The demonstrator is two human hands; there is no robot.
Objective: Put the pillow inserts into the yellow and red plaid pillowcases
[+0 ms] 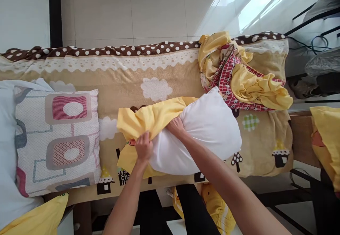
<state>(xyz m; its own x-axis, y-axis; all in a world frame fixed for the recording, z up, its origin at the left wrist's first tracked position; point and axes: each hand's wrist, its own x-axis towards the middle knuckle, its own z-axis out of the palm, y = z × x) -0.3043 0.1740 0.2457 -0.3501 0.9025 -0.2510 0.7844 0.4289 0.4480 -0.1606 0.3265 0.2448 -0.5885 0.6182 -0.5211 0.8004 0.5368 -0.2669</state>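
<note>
Pale floor (119, 12), broad blanket (119, 75), and all eyes on the middle

Shiny tiles stretch across the far side, sunlight flaring at the right, and in front of them lies the blanket, tan and cloud-patterned, with a brown dotted border along its far edge. Big presence on the left: the printed pillow (67, 146), flat and well apart from the action. Centre stage, the white pillow (212, 132), resting on the blanket just in front of the person! Behind its right end sits a heap (249, 86) of yellow and red-checked fabric, loosely crumpled.

Now the yellow cloth (156, 116), one part draped along the far side of the white pillow's left end, another part showing underneath. And here's the key line: the pillow's long axis runs roughly left to right, its right end a touch farther away, most of its bulk to the right of both hands. The right hand (175, 126) is nearer its middle, tucked between cloth and pillow; those fingers are hidden, so whether they grip, I can't tell. The left hand (143, 146), at the pillow's left end, is closed, a fold of yellow pinched in its fingers!
</note>
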